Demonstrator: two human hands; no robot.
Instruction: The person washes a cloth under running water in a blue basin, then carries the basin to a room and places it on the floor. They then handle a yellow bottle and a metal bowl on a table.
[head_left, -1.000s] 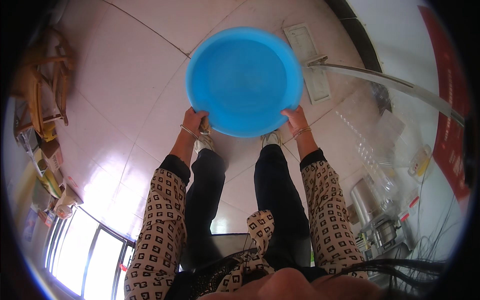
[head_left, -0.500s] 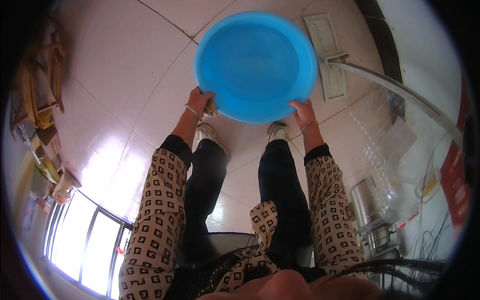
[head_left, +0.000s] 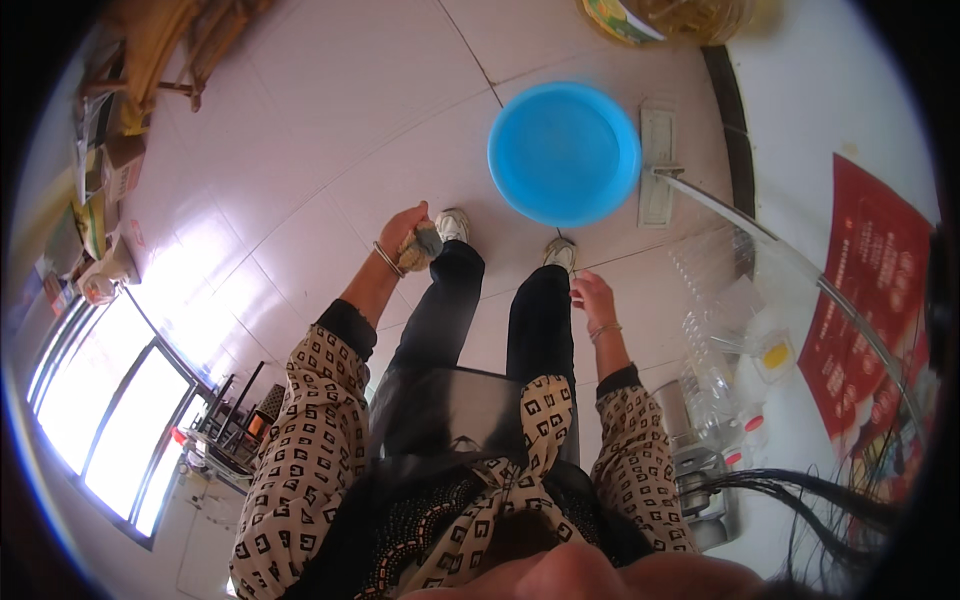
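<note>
A round blue basin (head_left: 566, 205) sits on the floor ahead of my feet, a little right of the middle. My left hand (head_left: 405, 232) is closed round a crumpled grey and tan cloth (head_left: 427, 243), held up away from the basin. Nothing shows in my right hand (head_left: 594, 298), which hangs by my right knee, below the basin and apart from it. Its fingers are loosely bent and parted.
At right stands a table with a curved metal leg (head_left: 745, 225) on a pale foot (head_left: 656, 130). A red printed sheet (head_left: 865, 320) and clear plastic bottles (head_left: 705, 385) are on that side. Wooden furniture (head_left: 150, 60) and boxes (head_left: 122, 160) line the left.
Both hands have let go of the basin's rim and drawn back toward me. The basin now stands farther off on the floor. The cloth stays in my left hand.
</note>
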